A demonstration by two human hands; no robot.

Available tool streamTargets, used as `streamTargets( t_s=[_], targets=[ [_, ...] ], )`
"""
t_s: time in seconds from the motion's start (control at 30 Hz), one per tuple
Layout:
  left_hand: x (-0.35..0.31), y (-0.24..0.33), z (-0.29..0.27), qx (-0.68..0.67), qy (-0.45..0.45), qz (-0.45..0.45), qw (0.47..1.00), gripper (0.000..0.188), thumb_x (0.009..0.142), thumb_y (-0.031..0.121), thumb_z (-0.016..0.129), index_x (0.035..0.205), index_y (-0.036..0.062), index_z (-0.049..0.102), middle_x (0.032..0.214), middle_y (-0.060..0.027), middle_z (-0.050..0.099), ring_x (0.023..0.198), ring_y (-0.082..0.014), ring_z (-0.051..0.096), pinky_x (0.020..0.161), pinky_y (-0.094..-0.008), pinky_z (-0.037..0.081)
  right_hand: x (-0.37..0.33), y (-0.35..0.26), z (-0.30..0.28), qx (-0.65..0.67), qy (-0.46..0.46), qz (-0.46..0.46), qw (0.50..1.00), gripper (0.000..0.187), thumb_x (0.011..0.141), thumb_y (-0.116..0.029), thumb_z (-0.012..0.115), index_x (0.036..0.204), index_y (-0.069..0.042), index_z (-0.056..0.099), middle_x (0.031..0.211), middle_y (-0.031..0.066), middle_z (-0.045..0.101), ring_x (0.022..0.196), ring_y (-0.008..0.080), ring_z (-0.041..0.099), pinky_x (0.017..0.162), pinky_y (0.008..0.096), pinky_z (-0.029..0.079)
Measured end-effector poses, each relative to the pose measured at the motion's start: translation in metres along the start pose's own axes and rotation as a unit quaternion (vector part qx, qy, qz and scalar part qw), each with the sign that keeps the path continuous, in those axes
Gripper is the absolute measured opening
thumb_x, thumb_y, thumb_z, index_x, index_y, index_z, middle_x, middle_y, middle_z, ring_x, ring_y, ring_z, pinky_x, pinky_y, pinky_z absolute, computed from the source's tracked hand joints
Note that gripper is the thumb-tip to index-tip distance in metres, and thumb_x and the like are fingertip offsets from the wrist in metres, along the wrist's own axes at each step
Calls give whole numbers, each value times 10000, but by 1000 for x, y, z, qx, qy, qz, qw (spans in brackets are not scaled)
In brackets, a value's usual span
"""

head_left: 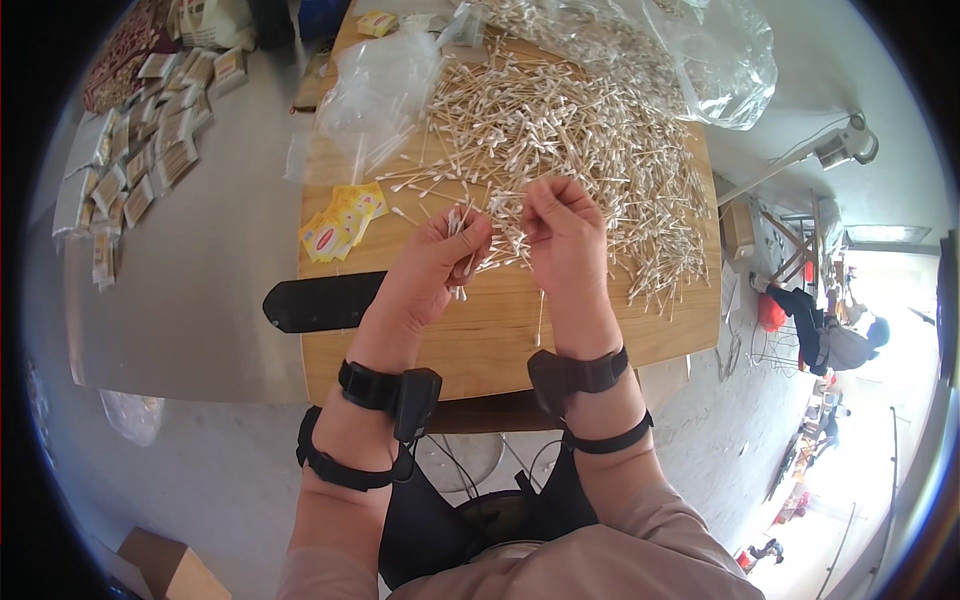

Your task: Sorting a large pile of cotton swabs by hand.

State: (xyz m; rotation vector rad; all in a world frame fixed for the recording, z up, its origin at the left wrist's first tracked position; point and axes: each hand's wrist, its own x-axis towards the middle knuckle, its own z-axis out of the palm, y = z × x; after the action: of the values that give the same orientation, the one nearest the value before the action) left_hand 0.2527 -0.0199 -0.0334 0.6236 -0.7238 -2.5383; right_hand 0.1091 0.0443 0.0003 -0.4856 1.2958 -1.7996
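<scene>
A small bunch of cotton swabs (pixel 458 224) is gripped in my left hand (pixel 428 262), its white tips showing above and below the curled fingers. Thumb and fingers of my right hand (pixel 566 228) are pinched together at the near side of a large heap of loose cotton swabs (pixel 600 130). Whatever lies between those right fingertips is too small to make out. The two hands are a short way apart over the wooden board (pixel 500 320). One stray swab (pixel 541 320) rests on the board below my right hand.
Yellow printed cards (pixel 343 222) and a dark flat strip (pixel 318 302) lie left of my left hand. Clear plastic bags (pixel 380 85) are behind them. Many packed swab bundles (pixel 140 150) cover the far left of the metal table (pixel 220 300). Another person (pixel 845 345) sits far right.
</scene>
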Motion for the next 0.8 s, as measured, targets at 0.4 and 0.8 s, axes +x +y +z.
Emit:
streamTargets(
  t_s=[0.4,0.8],
  targets=[
    [1,-3,-2,30,-13,-6,999,184,919,270,578,852,98,576,633,38,524,483,-23,385,434,-180,260,-14,9,12,-133,-27,18,991,64,881,-93,617,870,-31,602,721,-21,574,635,51,499,583,183,392],
    [-1,-15,12,79,116,84,987,429,962,459,425,723,116,523,563,71,365,490,-34,304,442,-198,223,-52,25,33,-533,-8,-324,782,151,716,-6,673,862,-45,669,798,78,545,776,253,559,680,327,465]
  ],
)
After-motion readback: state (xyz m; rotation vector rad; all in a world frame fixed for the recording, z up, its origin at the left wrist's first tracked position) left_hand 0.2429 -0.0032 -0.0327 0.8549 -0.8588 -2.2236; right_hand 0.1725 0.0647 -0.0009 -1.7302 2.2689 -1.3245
